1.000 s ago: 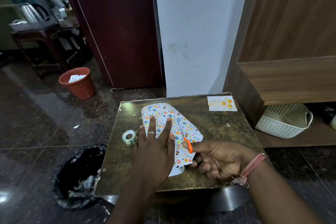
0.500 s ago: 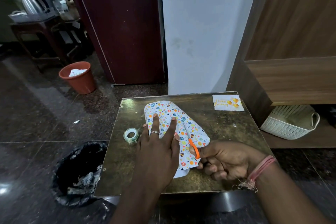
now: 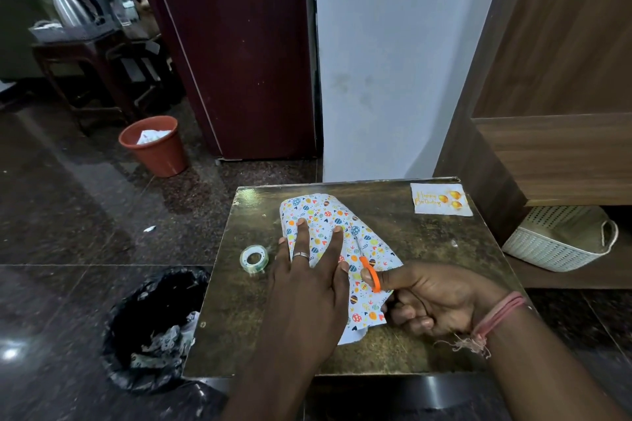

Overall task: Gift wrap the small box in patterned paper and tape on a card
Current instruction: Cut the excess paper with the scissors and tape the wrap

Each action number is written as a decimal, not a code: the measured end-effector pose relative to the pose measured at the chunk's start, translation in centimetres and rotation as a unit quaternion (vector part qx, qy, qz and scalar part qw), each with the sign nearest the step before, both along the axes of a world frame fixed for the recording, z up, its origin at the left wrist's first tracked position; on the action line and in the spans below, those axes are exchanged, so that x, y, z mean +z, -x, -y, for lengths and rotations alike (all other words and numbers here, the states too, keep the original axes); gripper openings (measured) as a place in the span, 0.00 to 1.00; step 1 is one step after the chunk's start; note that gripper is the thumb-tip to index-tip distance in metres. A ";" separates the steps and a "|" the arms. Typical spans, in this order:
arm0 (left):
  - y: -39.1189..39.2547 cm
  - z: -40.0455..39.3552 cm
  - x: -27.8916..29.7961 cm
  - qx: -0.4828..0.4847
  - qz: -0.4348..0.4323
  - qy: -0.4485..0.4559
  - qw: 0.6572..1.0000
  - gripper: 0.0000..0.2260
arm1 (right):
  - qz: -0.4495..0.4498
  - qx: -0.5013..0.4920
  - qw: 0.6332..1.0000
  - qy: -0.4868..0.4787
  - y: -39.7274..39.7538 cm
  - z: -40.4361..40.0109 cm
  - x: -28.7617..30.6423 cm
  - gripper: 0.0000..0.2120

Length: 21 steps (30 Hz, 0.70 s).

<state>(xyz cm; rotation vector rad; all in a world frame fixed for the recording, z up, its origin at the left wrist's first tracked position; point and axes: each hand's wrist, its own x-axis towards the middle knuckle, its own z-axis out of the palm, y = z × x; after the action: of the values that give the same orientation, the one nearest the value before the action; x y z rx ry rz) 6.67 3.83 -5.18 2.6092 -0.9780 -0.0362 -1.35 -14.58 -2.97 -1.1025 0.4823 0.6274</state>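
An orange bucket (image 3: pixel 155 145) stands on the floor beside the dark red door and holds crumpled white paper. Just left of the worktop (image 3: pixel 427 249), a bin (image 3: pixel 150 328) lined with a black bag holds crumpled scraps. A white woven basket (image 3: pixel 561 243) sits on the low shelf at right; its contents cannot be made out.

The paper (image 3: pixel 325 215) lies in the middle of the worktop, white with small coloured balloons, hearts and leaves, its far end rounded up as if folded over something; the box itself is hidden. The left hand (image 3: pixel 307 287) lies flat on the paper with straight, spread fingers, a ring on one of them. The right hand (image 3: pixel 437 301) grips orange-handled scissors (image 3: pixel 367 267), thumb through the loop, blades pointing away along the paper's right part. A tape roll (image 3: pixel 253 258) rests just left of the left hand. The card (image 3: pixel 441 199), lettered "Happy Birthday" with gold balloons, lies at the worktop's far right corner.
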 end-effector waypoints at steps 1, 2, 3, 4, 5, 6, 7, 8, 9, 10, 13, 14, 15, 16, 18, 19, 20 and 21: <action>0.0 0.0 0.0 0.000 0.000 0.002 1.000 0.31 | 0.005 0.008 1.000 -0.006 -0.1 0.1 -0.2 0.13; 0.0 0.0 0.1 0.001 0.000 0.006 1.000 0.31 | 0.010 0.015 1.000 -0.009 -0.3 0.2 -0.4 0.19; 0.0 0.0 0.1 0.001 -0.001 0.009 1.000 0.31 | 0.014 0.020 1.000 -0.009 -0.5 0.4 -0.5 0.23; 0.0 0.0 0.1 0.001 -0.002 0.007 1.000 0.31 | 0.017 0.023 1.000 -0.007 -0.7 0.5 -0.6 0.24; 0.0 0.0 0.2 0.000 -0.003 0.005 1.000 0.31 | 0.020 0.025 0.999 -0.006 -0.8 0.7 -0.6 0.23; 0.0 0.0 0.2 -0.001 -0.004 0.007 1.000 0.32 | 0.020 0.025 0.999 -0.005 -0.9 0.8 -0.5 0.20; 0.0 0.0 0.2 -0.001 -0.004 0.010 1.000 0.32 | 0.022 0.022 1.000 -0.003 -0.9 0.9 -0.5 0.17; 0.0 0.1 0.3 -0.002 -0.003 0.012 1.000 0.32 | 0.023 0.019 1.000 -0.003 -1.0 1.0 -0.4 0.14; -0.1 0.1 0.2 -0.002 -0.001 0.012 1.000 0.32 | 0.021 0.017 1.000 -0.003 -1.1 1.0 -0.5 0.13; -0.1 0.0 0.2 -0.001 0.003 0.012 1.000 0.31 | 0.018 0.014 1.000 -0.006 -1.1 0.9 -0.5 0.13; -0.1 0.0 -0.2 -0.002 0.006 0.015 1.000 0.30 | 0.012 0.010 1.000 -0.018 -1.5 0.7 -0.7 0.22; -0.2 0.0 -0.3 -0.003 0.007 0.016 1.000 0.29 | 0.012 0.010 1.000 -0.019 -1.6 0.7 -0.6 0.24; -0.2 0.0 -0.4 -0.003 0.008 0.019 1.000 0.29 | 0.012 0.009 1.000 -0.018 -1.8 0.7 -0.3 0.23; -0.2 0.0 -0.4 -0.004 0.010 0.019 1.000 0.29 | 0.012 0.008 1.000 -0.015 -1.9 0.6 0.0 0.20; -0.3 0.0 -0.4 -0.006 0.012 0.011 1.000 0.29 | 0.008 -0.002 1.000 -0.001 -2.1 0.5 0.4 0.13; -0.3 0.0 -0.5 -0.006 0.010 0.008 1.000 0.29 | 0.003 -0.009 1.000 0.006 -2.2 0.4 0.5 0.11; -0.4 0.0 -0.4 -0.005 0.010 0.009 1.000 0.29 | -0.001 -0.015 1.000 0.011 -2.3 0.4 0.4 0.10; -0.3 0.0 -0.5 -0.004 0.010 0.014 1.000 0.29 | -0.003 -0.019 1.000 0.015 -2.3 0.4 0.3 0.11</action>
<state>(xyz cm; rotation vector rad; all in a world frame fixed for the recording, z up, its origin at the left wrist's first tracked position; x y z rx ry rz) 7.00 3.81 -5.66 2.5851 -0.9884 0.0024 0.97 -14.95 -2.71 -1.1166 0.5179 0.5912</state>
